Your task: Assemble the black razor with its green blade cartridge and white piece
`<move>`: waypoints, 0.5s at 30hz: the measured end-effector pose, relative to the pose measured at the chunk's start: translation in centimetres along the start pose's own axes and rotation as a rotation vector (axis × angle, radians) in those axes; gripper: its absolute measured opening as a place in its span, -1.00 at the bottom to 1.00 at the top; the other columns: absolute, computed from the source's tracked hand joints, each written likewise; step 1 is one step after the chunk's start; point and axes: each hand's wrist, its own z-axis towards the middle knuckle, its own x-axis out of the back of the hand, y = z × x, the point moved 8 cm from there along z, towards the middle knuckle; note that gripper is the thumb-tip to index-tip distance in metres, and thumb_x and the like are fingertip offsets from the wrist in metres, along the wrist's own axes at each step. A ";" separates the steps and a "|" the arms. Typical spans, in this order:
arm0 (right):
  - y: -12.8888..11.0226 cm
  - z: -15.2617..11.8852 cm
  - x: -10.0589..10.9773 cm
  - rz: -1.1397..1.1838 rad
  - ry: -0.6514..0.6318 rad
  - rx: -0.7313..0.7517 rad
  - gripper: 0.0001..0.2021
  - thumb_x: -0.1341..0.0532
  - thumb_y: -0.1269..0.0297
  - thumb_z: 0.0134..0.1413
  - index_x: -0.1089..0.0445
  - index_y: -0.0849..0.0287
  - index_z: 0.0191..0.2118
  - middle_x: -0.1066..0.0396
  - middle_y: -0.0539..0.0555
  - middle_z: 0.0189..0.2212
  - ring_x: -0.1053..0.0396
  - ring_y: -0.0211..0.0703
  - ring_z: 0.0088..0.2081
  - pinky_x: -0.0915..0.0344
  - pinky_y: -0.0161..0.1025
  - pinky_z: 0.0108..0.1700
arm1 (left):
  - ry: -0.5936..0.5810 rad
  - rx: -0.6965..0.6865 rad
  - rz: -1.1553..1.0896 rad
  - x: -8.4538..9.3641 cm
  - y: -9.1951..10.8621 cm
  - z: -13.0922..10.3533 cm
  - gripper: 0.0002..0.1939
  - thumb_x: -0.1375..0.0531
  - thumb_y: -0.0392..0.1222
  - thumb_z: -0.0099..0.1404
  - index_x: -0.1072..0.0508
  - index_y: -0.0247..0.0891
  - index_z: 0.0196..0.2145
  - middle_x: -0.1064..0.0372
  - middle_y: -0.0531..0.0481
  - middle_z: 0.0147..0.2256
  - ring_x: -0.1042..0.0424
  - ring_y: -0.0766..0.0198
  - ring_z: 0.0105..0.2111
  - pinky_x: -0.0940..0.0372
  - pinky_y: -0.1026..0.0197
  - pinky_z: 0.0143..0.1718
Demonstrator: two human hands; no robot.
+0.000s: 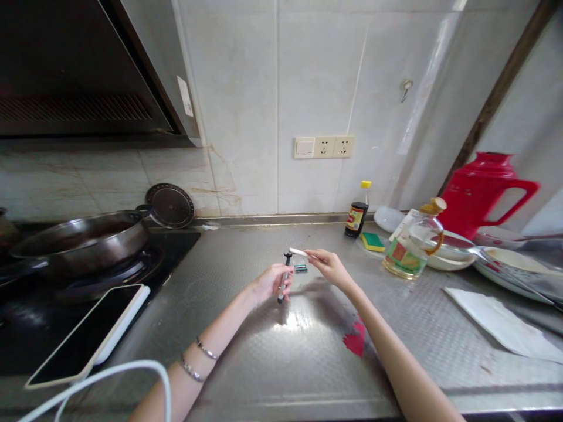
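In the head view my left hand (275,282) is closed around a slim grey-and-black stick (287,261) with a small forked black top. The stick stands nearly upright over the counter, partly hidden by my fingers. My right hand (328,266) pinches a small white elongated piece (298,252), its far end close beside the forked top. Whether the two parts touch, I cannot tell. Just behind my hands, small dark green cylinders (300,268) that look like batteries lie on the metal counter (246,363).
On the left are a stove with a steel pan (83,243) and a phone (88,334) with a white cable (132,366). To the right stand a soy sauce bottle (356,214), a sponge (372,241), an oil jug (411,249), bowls and a red thermos (477,190).
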 end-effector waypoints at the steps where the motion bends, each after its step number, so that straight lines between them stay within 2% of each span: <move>1: -0.1 0.0 0.0 0.006 -0.005 0.001 -0.67 -0.09 0.16 0.10 -0.44 0.21 -0.11 -0.44 0.11 -0.38 -0.34 -0.18 -0.37 -0.22 -0.29 -0.32 | 0.022 -0.006 0.010 0.0 0.1 0.0 -0.80 -0.13 -0.09 0.13 -0.20 -0.25 -0.42 -0.04 0.21 -0.65 -0.12 0.46 -0.75 -0.25 0.28 -0.67; 7: -0.6 -0.1 -0.3 0.069 -0.057 0.008 -0.69 -0.11 0.18 0.08 -0.45 0.19 -0.12 -0.45 0.11 -0.32 -0.36 -0.16 -0.30 -0.25 -0.28 -0.26 | 0.087 0.040 0.036 0.1 -0.4 -0.1 -0.71 -0.15 -0.05 0.10 -0.12 -0.24 -0.56 0.08 0.25 -0.71 0.04 0.51 -0.80 -0.01 0.38 -0.78; 11: -0.4 -0.1 -0.4 0.031 -0.043 0.000 -0.69 -0.11 0.18 0.08 -0.45 0.17 -0.12 -0.45 0.12 -0.30 -0.37 -0.15 -0.28 -0.25 -0.28 -0.24 | 0.068 0.109 -0.023 0.2 -1.0 0.1 -0.70 -0.13 -0.07 0.11 -0.07 -0.22 -0.59 0.12 0.26 -0.75 0.15 0.52 -0.82 0.17 0.40 -0.82; 15: -0.2 0.0 -0.2 -0.015 -0.018 -0.014 -0.69 -0.10 0.17 0.08 -0.45 0.18 -0.13 -0.46 0.12 -0.32 -0.37 -0.15 -0.32 -0.24 -0.28 -0.28 | 0.033 0.149 -0.058 0.0 -1.2 0.1 -0.71 -0.13 -0.09 0.11 -0.06 -0.22 -0.58 0.12 0.26 -0.75 0.18 0.53 -0.83 0.24 0.41 -0.82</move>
